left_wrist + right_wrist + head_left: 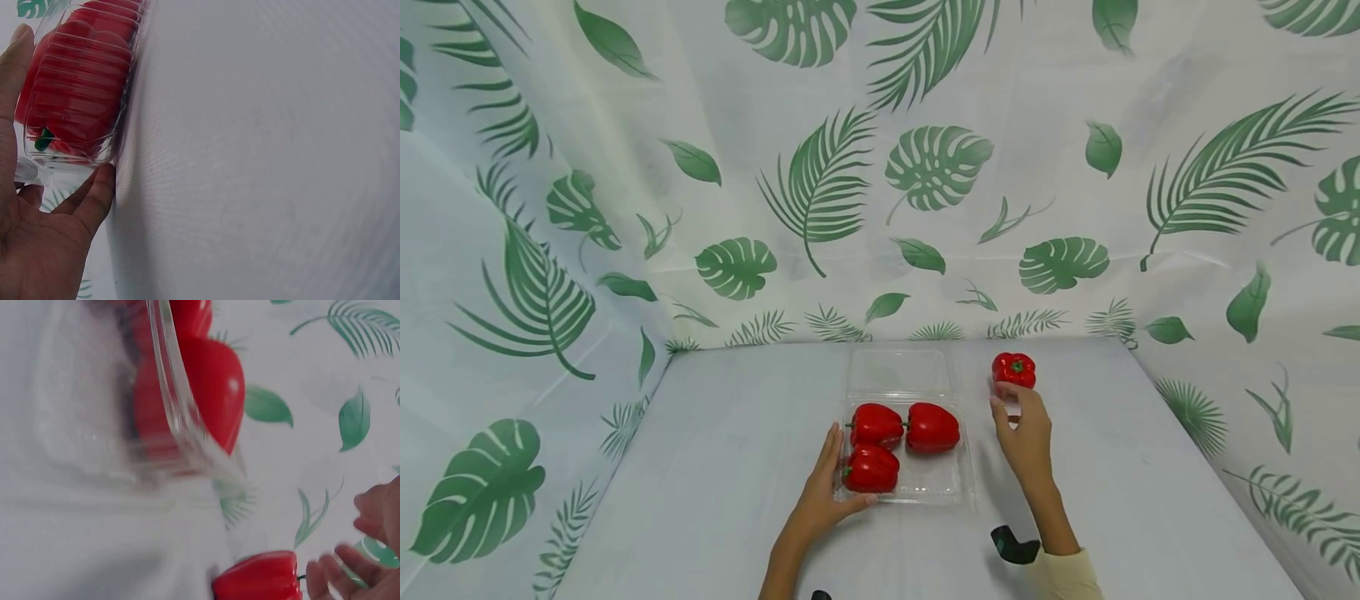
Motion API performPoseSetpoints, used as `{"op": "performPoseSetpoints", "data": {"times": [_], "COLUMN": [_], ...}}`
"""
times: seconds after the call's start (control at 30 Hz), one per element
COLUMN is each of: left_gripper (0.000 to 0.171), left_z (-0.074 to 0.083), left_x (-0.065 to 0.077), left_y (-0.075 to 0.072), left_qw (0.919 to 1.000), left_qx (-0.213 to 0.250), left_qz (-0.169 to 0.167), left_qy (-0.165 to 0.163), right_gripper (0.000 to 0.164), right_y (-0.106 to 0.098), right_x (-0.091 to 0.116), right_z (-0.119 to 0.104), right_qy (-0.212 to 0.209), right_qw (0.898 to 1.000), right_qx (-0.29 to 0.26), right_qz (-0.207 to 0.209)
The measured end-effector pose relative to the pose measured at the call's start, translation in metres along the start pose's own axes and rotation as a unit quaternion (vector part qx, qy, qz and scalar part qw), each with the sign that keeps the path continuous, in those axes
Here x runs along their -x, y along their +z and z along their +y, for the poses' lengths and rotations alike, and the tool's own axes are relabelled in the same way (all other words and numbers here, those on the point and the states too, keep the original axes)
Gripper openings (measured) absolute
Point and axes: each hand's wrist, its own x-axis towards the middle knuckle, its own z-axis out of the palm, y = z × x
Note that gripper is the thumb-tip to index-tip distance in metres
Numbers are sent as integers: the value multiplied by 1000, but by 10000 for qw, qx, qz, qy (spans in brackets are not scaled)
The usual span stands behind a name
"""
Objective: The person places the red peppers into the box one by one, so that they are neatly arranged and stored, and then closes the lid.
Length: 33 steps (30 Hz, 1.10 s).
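Note:
A clear plastic clamshell container (928,487) lies with its lid (898,371) folded back. Inside are three red bell peppers: one at back left (876,425), one at right (933,427) and one at front left (871,468). My left hand (820,492) rests against the container's front left corner, fingers along its left side and thumb at the front wall. To the right of the container, a loose red bell pepper (1017,367) sits on the table. My right hand (1026,429) is just in front of it, fingers bent and parted; the right wrist view shows the fingers beside the pepper's stem (302,577).
A white cloth covers the table (722,467). A white curtain with green leaf prints (850,308) closes off the back and both sides. A black device (1015,546) sits at my right wrist.

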Motion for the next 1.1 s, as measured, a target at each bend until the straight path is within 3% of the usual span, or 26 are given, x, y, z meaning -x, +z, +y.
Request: {"op": "performPoseSetpoints", "data": {"times": [0.1,0.23,0.37,0.57,0.7,0.9,1.1], "left_gripper": [117,116,116,118,117,117,117], "left_z": [0,1,1,1,2,4,4], "left_x": [0,0,-1,-1,0,1,0], "left_y": [0,0,-1,-1,0,-1,-1], "left_qw": [10000,10000,10000,9999,9998,9997,9999], "left_qx": [13,9,-31,5,-22,59,73], "left_qz": [3,-14,-33,-24,-33,-30,-60], "left_qy": [-14,-9,-25,-143,-192,-232,-139], "right_gripper": [47,66,76,76,73,62,63], "right_y": [-2,-2,2,11,14,19,24], "right_x": [-8,-17,-23,-25,-22,-23,-27], "right_z": [11,23,33,43,46,46,52], "right_qy": [590,1213,1429,1570,1593,1308,1563], "right_qw": [9977,9882,9830,9788,9799,9899,9876], "right_qx": [301,724,712,587,482,167,84], "right_qz": [-114,-599,-906,-1176,-1102,-519,-139]}}
